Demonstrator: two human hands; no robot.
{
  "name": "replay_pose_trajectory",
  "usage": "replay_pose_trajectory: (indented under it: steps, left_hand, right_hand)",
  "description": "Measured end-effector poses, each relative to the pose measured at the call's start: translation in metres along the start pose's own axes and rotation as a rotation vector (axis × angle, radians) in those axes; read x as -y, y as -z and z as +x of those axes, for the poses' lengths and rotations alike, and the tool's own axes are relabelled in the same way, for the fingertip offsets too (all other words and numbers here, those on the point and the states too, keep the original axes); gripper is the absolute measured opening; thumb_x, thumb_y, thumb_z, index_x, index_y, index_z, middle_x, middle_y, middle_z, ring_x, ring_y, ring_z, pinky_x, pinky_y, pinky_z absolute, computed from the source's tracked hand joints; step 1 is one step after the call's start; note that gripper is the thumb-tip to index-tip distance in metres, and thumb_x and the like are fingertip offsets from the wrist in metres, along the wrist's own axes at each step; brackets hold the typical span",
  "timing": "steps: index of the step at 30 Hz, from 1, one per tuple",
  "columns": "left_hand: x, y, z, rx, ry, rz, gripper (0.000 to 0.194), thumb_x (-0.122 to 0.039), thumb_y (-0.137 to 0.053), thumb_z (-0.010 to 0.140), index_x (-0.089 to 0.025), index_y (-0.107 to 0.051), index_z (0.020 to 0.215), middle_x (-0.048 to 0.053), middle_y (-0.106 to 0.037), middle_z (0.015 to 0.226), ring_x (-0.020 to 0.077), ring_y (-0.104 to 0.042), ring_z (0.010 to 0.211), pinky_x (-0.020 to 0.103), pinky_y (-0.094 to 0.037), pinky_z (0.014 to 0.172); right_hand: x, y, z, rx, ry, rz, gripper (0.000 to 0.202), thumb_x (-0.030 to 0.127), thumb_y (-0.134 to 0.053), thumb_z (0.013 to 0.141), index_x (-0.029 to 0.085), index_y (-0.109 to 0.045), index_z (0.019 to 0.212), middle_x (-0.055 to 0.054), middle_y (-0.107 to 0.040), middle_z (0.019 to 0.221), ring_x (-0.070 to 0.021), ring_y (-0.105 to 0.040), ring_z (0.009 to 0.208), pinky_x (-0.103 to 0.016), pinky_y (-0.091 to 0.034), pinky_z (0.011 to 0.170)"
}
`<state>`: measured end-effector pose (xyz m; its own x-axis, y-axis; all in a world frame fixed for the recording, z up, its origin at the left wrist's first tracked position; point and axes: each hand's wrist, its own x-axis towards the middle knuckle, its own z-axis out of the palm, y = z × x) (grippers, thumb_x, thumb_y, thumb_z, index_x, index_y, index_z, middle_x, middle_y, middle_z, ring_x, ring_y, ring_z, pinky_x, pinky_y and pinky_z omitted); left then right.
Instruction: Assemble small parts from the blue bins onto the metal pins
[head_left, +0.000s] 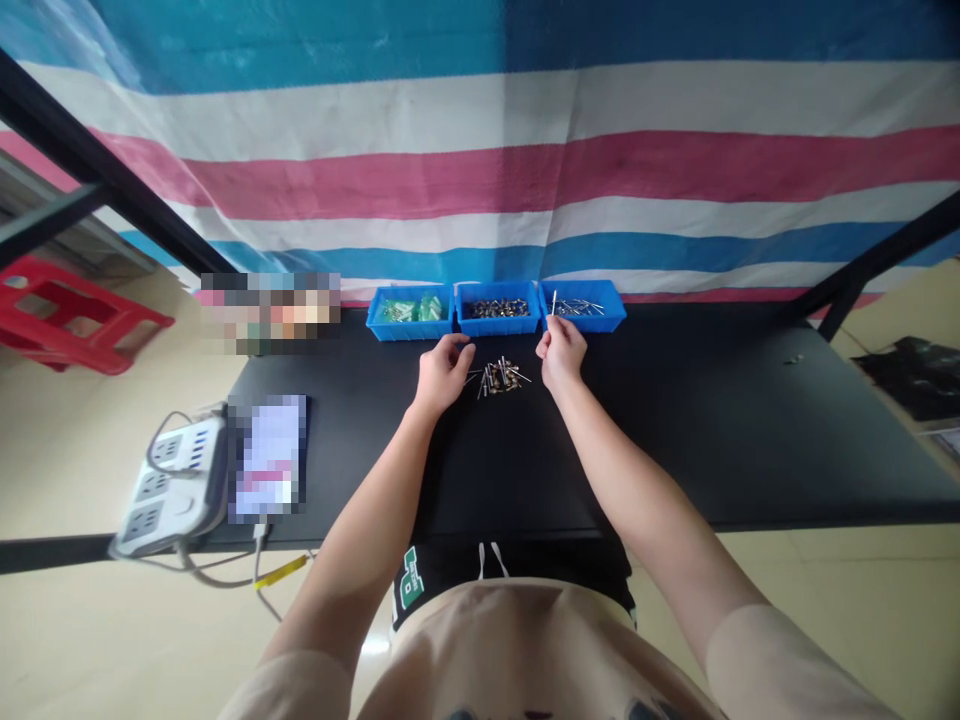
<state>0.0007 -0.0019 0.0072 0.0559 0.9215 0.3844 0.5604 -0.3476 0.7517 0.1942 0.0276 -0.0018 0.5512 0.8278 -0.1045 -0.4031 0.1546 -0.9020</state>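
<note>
My right hand is closed in a pinch on a thin silver metal pin, held nearly upright at the front edge of the right blue bin. That bin contains several loose slim metal pins. On the black table, between my hands, lies a small pile of metal pieces, some slim and silver, some with brownish ends. Just left of the pile is my left hand, its fingers loosely bent, with a gap between thumb and forefinger. Nothing shows in it; its other fingertips are partly hidden.
The middle blue bin holds brownish metal parts; the left one holds green-tinted packets or pieces. A power strip with cables and a blurred-out flat object lie at the table's left. A striped sheet hangs behind. A red stool stands left.
</note>
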Motion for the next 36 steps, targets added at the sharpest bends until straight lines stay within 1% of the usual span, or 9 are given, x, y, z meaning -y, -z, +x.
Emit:
replay_pose_trajectory:
  steps: [5,7,10,13,17,21,27,31,36]
  left_hand:
    - [-0.002,0.0,-0.001,0.012,-0.036,0.078,0.025,-0.037,-0.055,0.087,-0.018,-0.065,0.1,-0.003,-0.058,0.059,0.0107,-0.053,0.054,0.023,-0.041,0.06]
    - [-0.001,0.0,0.0,0.007,-0.039,0.09,0.024,-0.036,-0.055,0.087,-0.018,-0.065,0.1,-0.003,-0.057,0.059,0.0111,-0.053,0.055,0.024,-0.041,0.061]
    - [0.001,-0.001,0.0,-0.002,-0.032,0.092,0.023,-0.035,-0.055,0.086,-0.019,-0.065,0.1,-0.003,-0.058,0.06,0.0117,-0.053,0.055,0.024,-0.041,0.061]
    - [0.002,-0.001,0.001,-0.001,-0.023,0.1,0.023,-0.034,-0.055,0.086,-0.019,-0.064,0.101,-0.002,-0.06,0.063,0.0126,-0.055,0.057,0.025,-0.042,0.063]
    - [0.004,-0.002,0.002,0.01,-0.045,0.196,0.024,-0.029,-0.055,0.085,-0.018,-0.065,0.104,0.003,-0.065,0.075,0.0177,-0.059,0.072,0.029,-0.047,0.072]
    - [0.009,-0.003,0.002,0.046,-0.087,0.391,0.025,-0.029,-0.056,0.084,-0.017,-0.07,0.1,0.011,-0.066,0.092,0.0253,-0.059,0.09,0.037,-0.048,0.084]
    - [0.01,-0.004,0.0,0.144,-0.081,0.484,0.027,-0.033,-0.057,0.083,-0.019,-0.075,0.096,0.011,-0.066,0.093,0.0265,-0.059,0.087,0.04,-0.048,0.083]
    - [0.007,-0.004,-0.001,0.182,-0.088,0.463,0.023,-0.031,-0.059,0.082,-0.02,-0.076,0.093,0.011,-0.067,0.09,0.0265,-0.06,0.087,0.04,-0.047,0.082]
    - [0.004,-0.003,-0.001,0.234,-0.106,0.447,0.02,-0.028,-0.059,0.082,-0.02,-0.076,0.089,0.01,-0.067,0.089,0.0265,-0.06,0.088,0.039,-0.047,0.08]
  right_hand:
    - [0.001,0.001,0.006,-0.096,-0.035,0.032,0.033,0.044,-0.072,0.074,0.018,-0.061,0.092,0.013,-0.038,0.045,-0.003,-0.032,0.036,-0.017,-0.023,0.035]
    - [0.001,0.003,0.006,-0.064,-0.033,0.027,0.045,0.045,-0.071,0.074,0.019,-0.061,0.109,0.014,-0.036,0.045,-0.0034,-0.032,0.036,-0.017,-0.022,0.035]
    - [0.002,0.005,0.002,0.022,-0.019,0.004,0.069,0.045,-0.07,0.074,0.023,-0.049,0.136,0.015,-0.033,0.044,-0.0044,-0.033,0.037,-0.017,-0.022,0.036]
    - [0.003,0.005,-0.002,0.057,-0.008,-0.016,0.078,0.043,-0.07,0.073,0.025,-0.042,0.143,0.015,-0.032,0.044,-0.0047,-0.034,0.037,-0.016,-0.022,0.037]
    - [0.001,0.004,-0.004,0.079,0.02,-0.057,0.075,0.039,-0.068,0.072,0.023,-0.045,0.141,0.014,-0.036,0.046,-0.0057,-0.035,0.039,-0.017,-0.024,0.037]
    - [-0.005,0.006,-0.006,0.166,0.155,-0.186,0.062,0.037,-0.064,0.075,0.021,-0.053,0.134,0.011,-0.042,0.048,-0.0083,-0.041,0.044,-0.02,-0.033,0.043]
    - [-0.007,0.009,-0.022,0.389,0.447,-0.487,0.039,0.04,-0.059,0.082,0.02,-0.068,0.114,0.007,-0.048,0.051,-0.0112,-0.044,0.049,-0.027,-0.043,0.058]
    - [-0.008,0.009,-0.028,0.481,0.605,-0.691,0.029,0.036,-0.056,0.085,0.019,-0.073,0.099,0.003,-0.054,0.053,-0.0129,-0.047,0.05,-0.03,-0.045,0.062]
    - [-0.014,0.01,-0.025,0.55,0.796,-0.847,0.025,0.028,-0.052,0.086,0.019,-0.074,0.093,-0.003,-0.064,0.064,-0.0178,-0.056,0.063,-0.033,-0.049,0.07]
